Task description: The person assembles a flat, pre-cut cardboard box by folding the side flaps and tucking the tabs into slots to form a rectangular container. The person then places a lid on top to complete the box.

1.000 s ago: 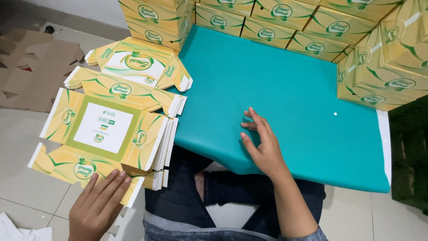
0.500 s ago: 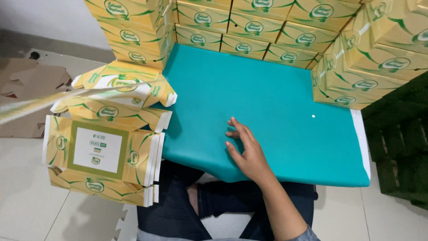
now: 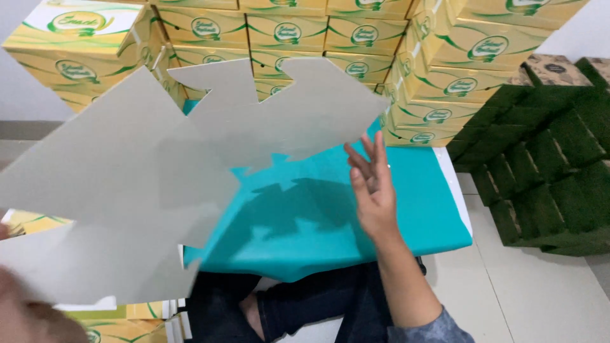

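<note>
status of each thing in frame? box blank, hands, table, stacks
Flat grey die-cut cardboard box blank: unfolded, lifted off the table, plain side to the camera.
Left hand: blurred at the blank's lower corner; grip cannot be made out.
Right hand: open, fingers spread, at the blank's right edge.
Teal-covered table: bare where it shows, blank's shadow on it.
Yellow-and-green printed cartons: assembled, stacked behind.
Dark green boxes: stacked at right.

Bright, even light; flat carton blank (image 3: 159,184) casts a soft shadow on the teal tabletop (image 3: 419,203); near edge blurred.
</note>
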